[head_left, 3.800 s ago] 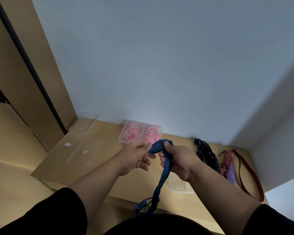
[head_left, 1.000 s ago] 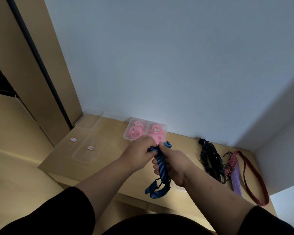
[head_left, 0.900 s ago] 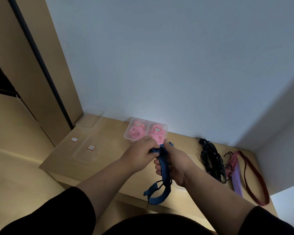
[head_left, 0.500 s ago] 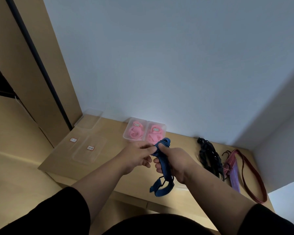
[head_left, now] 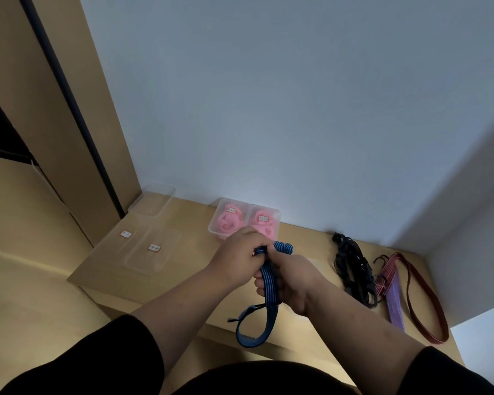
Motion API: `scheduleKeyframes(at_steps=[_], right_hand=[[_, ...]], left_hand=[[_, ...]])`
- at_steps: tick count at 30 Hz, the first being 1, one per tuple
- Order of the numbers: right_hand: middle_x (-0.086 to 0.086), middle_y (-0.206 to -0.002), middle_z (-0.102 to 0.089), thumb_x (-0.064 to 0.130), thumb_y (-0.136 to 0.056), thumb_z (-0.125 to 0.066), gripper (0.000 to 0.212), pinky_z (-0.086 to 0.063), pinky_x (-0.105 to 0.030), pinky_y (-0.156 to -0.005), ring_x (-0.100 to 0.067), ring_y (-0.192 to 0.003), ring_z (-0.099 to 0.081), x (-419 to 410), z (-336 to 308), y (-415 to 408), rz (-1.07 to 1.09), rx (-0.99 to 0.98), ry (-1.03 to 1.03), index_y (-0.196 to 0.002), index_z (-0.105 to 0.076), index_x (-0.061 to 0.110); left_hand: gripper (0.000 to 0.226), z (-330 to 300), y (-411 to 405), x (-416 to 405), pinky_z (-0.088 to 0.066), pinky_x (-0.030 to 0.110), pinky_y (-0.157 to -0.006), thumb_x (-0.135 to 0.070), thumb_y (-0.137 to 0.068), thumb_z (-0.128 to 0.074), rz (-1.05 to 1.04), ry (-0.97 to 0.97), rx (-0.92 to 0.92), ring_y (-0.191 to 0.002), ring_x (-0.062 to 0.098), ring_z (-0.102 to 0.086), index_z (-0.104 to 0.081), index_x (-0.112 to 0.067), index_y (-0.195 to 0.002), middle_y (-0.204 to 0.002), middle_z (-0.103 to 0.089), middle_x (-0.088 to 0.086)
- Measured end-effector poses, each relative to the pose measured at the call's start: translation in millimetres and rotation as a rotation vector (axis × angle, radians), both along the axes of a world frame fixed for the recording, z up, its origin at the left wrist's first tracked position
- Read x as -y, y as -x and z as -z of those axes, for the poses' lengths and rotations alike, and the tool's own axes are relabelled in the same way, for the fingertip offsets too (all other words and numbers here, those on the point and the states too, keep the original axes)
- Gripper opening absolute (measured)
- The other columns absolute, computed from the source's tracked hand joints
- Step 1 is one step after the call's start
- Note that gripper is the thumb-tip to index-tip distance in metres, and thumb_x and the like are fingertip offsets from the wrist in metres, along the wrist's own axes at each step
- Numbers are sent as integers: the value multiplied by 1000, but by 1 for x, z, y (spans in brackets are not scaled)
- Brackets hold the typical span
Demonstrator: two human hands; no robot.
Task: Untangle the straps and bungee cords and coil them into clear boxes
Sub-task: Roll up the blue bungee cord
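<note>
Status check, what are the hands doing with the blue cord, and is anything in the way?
Left hand and right hand both grip the blue cord. Part wound at the top, tail loop hanging below. Nothing in the way.

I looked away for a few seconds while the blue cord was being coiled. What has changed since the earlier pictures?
The blue cord's hanging tail is shorter: more of it is gathered up between the hands. The left hand, which had let go for a moment, pinches the top loop again; the right hand keeps its grip. The pink boxes, black cord and red strap stayed put.
</note>
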State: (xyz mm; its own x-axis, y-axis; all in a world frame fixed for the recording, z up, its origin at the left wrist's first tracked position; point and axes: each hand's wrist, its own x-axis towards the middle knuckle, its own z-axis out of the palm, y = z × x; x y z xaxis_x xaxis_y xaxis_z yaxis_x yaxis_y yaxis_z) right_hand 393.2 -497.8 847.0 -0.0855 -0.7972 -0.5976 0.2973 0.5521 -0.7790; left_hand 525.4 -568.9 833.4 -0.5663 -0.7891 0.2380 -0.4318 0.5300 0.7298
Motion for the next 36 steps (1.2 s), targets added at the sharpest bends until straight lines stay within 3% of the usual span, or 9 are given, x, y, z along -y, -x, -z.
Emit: scheduleKeyframes(at_steps=[5,9,13,18,21,23,26,31,36], right_hand=[[-16,-83,-70,63,-99,-46,67,-60,-39,-68,-28,-67,-68,0,2,6,59,93,-28,-106,-73,2],[-15,-79,-70,51,-99,-54,51,-61,-37,-65,-27,-64,-69,2,1,7,89,67,-54,-102,-74,4],[-15,-74,-69,36,-93,-55,36,-61,-37,-62,-27,-60,-67,5,2,10,135,46,-40,-94,-72,5],[-15,-75,-71,31,-87,-59,30,-62,-43,-67,-30,-61,-67,14,3,17,229,31,0,-90,-72,4],[-18,-80,-74,34,-88,-58,35,-62,-49,-77,-32,-68,-72,19,3,23,235,21,23,-92,-74,3],[-18,-82,-75,36,-91,-56,39,-61,-49,-78,-32,-70,-74,20,4,24,222,24,31,-97,-74,2],[-19,-84,-75,36,-95,-56,42,-64,-43,-68,-32,-72,-75,21,6,23,217,45,32,-103,-72,-2],[-20,-80,-71,31,-98,-54,36,-61,-41,-69,-32,-69,-71,20,7,22,199,93,17,-102,-68,-2],[-22,-81,-71,31,-99,-53,37,-61,-42,-70,-32,-71,-71,19,8,25,224,83,30,-100,-68,-3]], left_hand=[[26,7,-5,-1,-42,8,-74,-5,-86,-70,46,-42,-81,-84,2,-59,-72,-20,-107,-98,-60,-13],[26,11,-4,-2,-39,7,-75,-4,-85,-71,85,11,-64,-85,-1,-54,-71,-18,-106,-92,-57,-20],[24,13,-2,-3,-46,19,-84,-7,-87,-69,100,-12,-69,-94,2,-56,-67,-19,-109,-99,-58,-17],[47,27,-8,-12,-49,16,-85,-37,-84,-76,-17,-492,-219,-105,-4,-58,-53,-31,-125,-120,-57,-9],[47,45,-16,-11,-53,28,-91,-33,-86,-74,100,-579,74,-107,7,-61,-58,-24,-130,-118,-63,-6],[33,54,-18,-10,-51,30,-90,-23,-92,-69,164,-514,180,-97,5,-62,-65,-18,-124,-108,-68,-5],[18,57,-18,-7,-46,27,-77,-15,-90,-70,183,-477,160,-75,1,-54,-73,-14,-107,-84,-65,-5],[28,54,-17,-3,-43,22,-79,-10,-84,-76,222,-331,157,-85,5,-55,-74,-17,-110,-93,-63,-7],[22,56,-19,-6,-49,17,-74,-10,-80,-77,205,-497,-2,-78,0,-60,-73,-28,-92,-82,-66,-11]])
